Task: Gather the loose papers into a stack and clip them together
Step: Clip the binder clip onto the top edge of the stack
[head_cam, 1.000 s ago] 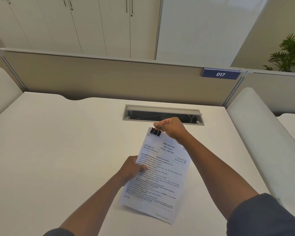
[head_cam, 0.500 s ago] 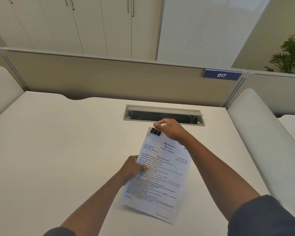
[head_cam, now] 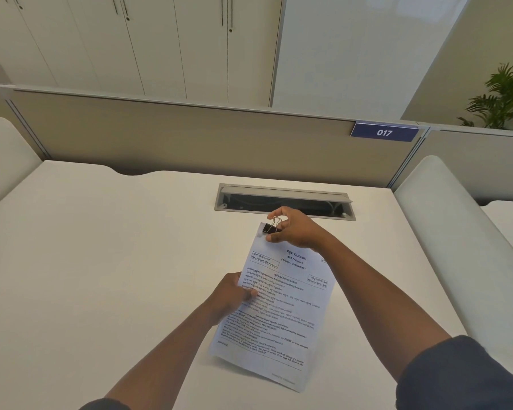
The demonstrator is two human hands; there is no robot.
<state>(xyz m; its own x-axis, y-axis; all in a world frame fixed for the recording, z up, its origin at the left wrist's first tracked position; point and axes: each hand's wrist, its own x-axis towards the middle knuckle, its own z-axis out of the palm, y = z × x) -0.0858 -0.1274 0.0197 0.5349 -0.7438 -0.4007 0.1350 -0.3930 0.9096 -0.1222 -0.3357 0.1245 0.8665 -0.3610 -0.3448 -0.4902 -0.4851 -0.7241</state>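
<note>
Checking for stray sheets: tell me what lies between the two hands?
Only the printed white paper stack, head view, spans left hand to right hand.

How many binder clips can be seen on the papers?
1. The black binder clip sits at the top left corner of the papers, by the right hand. Others may be hidden under the sheets.

- Even, soft indoor light; the white desk (head_cam: 101, 261) is bright with no hard glare.
- A faint shadow lies just under the near edge of the papers (head_cam: 279, 306) on the desk.
- Beyond the desk, the glossy wall panel (head_cam: 353, 54) shows a pale sheen.
- Wide-angle bending curves straight lines at the frame edges.
- Print stays sharp.
</note>
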